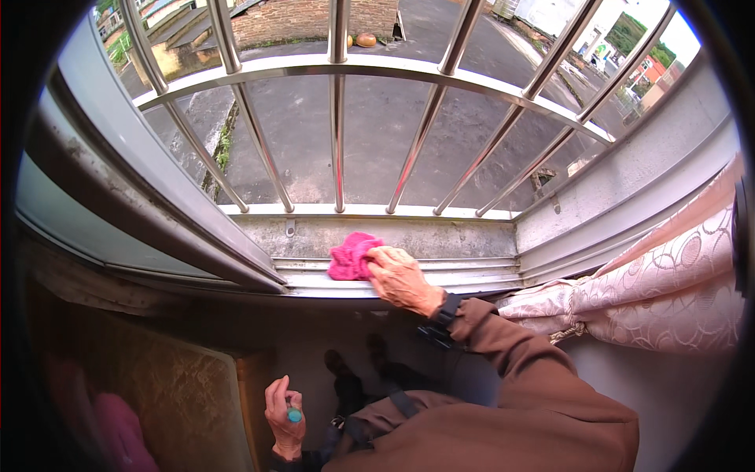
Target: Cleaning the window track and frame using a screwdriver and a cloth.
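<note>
My right hand [403, 279] is closed on a bright pink cloth [351, 256]. The cloth is bunched up and lies against the metal window track [472, 271] at the bottom of the window opening. A dark watch or band sits on my right wrist. Lower down, in front of my body, my left hand [283, 411] hangs with its fingers curled. A small round teal object [294, 414] shows at the fingers of that hand; its kind and the rest of it are hidden.
Metal bars [339, 141] stand outside the track. A sliding window frame [157, 173] is at the left, and a tied pink patterned curtain [653, 299] hangs at the right. A brown-topped table [189, 393] and a pink item [122, 433] are at the lower left.
</note>
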Tool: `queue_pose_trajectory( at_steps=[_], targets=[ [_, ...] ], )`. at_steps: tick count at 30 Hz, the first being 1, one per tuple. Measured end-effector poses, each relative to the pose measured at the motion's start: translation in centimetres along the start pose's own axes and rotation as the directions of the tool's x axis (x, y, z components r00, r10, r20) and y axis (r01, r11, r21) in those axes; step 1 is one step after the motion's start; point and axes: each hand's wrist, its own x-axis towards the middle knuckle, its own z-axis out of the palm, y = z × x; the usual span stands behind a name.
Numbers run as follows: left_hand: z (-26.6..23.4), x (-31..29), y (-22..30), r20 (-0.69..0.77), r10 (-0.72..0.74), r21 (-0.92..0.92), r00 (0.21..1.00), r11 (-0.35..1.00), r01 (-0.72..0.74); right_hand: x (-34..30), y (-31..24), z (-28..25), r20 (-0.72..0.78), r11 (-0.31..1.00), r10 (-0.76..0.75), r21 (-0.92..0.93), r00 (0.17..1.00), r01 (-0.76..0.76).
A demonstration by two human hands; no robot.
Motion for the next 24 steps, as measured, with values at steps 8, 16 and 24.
queue_pose_trajectory(
  at_steps=[8,16,24],
  targets=[
    [1.2,3.4,0.9,0.055,0.130,-0.027,0.990,0.991,-0.129,-13.1,8.6,-9.0,0.072,0.858,0.417,-0.361,0.906,-0.366],
    [-0.6,2.1,-1.4,-0.053,0.094,0.001,0.994,0.996,-0.094,-15.8,13.3,-10.8,0.201,0.655,0.656,-0.630,0.728,-0.417],
    [-3.8,-0.3,-4.3,-0.191,-0.003,-0.009,0.982,1.000,0.001,-16.2,15.7,-7.8,0.196,0.583,0.776,-0.583,0.599,-0.565]
  ],
)
